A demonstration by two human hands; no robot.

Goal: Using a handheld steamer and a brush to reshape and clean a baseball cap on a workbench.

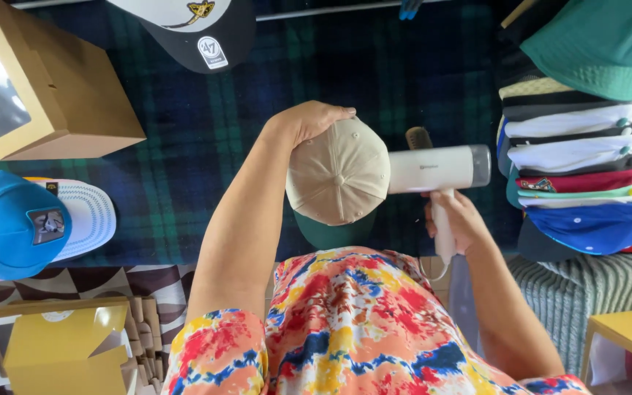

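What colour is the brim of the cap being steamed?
Dark green, under a beige crown; the cap shows in the head view, its brim toward the person.
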